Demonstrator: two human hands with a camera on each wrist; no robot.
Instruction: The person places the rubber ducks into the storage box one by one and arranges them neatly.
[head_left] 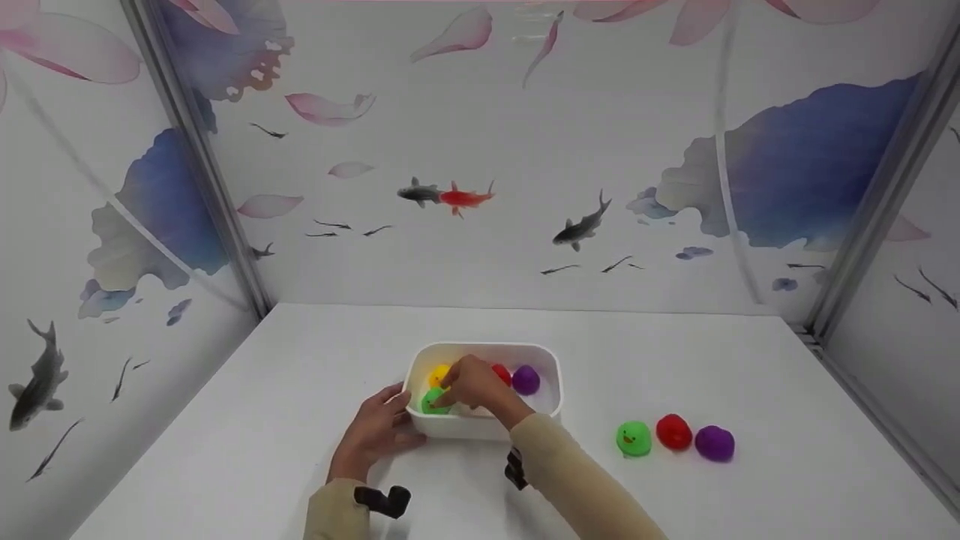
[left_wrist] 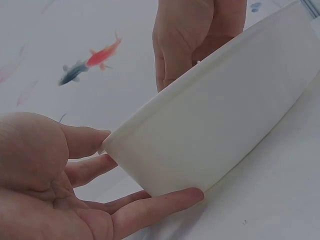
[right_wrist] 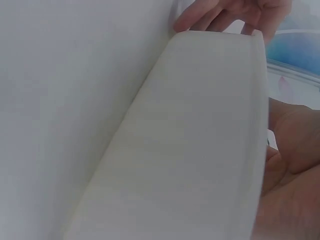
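A white plastic box [head_left: 487, 429] stands on the table. My left hand [head_left: 379, 427] grips its left end; in the left wrist view the thumb and fingers meet the rim at the corner, and another finger lies along the bottom edge. My right hand [head_left: 480, 382] reaches down into the box, thumb and forefinger pinching a small green toy duck [head_left: 430, 402]. Beside that one is a yellow ball-shaped toy [head_left: 438, 373]. A red ball [head_left: 502, 373], partly hidden by the hand, and a purple ball [head_left: 526, 380] lie toward the right. In the right wrist view, the box wall hides the right fingertips.
Right of the box, a second green toy duck [head_left: 634, 439], another red ball [head_left: 674, 432] and another purple ball [head_left: 715, 443] sit in a row on the white table [head_left: 300, 360]. Panels printed with fish and petals [head_left: 487, 262] enclose the table's back and sides.
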